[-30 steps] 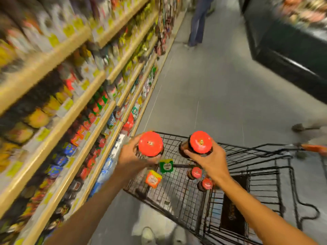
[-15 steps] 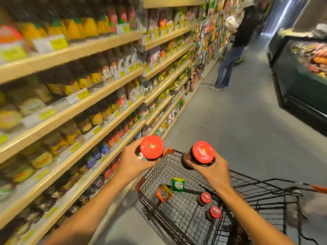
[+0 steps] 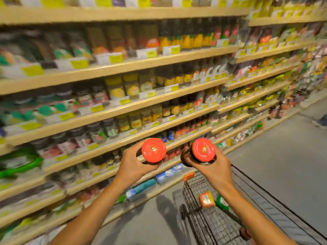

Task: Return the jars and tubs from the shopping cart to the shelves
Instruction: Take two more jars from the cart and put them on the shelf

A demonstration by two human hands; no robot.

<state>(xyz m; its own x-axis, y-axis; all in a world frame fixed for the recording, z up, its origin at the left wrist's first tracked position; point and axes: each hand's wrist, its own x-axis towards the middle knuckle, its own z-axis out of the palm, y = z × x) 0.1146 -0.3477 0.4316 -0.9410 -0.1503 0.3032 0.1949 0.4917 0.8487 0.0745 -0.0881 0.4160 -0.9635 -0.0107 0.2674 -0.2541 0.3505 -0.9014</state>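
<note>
My left hand (image 3: 131, 165) grips a dark jar with a red lid (image 3: 153, 150), held up in front of the shelves (image 3: 113, 69). My right hand (image 3: 215, 167) holds a second dark jar with a red lid (image 3: 203, 149) beside it, the two jars a little apart. Below my right arm stands the black wire shopping cart (image 3: 251, 184). In its basket lie an orange-lidded tub (image 3: 206, 199) and a green-lidded tub (image 3: 222, 202). A red lid (image 3: 245, 233) peeks out lower in the cart, partly hidden by my forearm.
The wooden shelves run from left to far right, packed with jars, bottles and packets behind yellow price tags. Red-lidded jars (image 3: 187, 130) stand on a lower shelf just behind my hands. Grey aisle floor (image 3: 283, 156) lies to the right.
My view has swung left from the aisle onto the shelves. Both hands have lifted their jars up out of the cart and toward the shelving.
</note>
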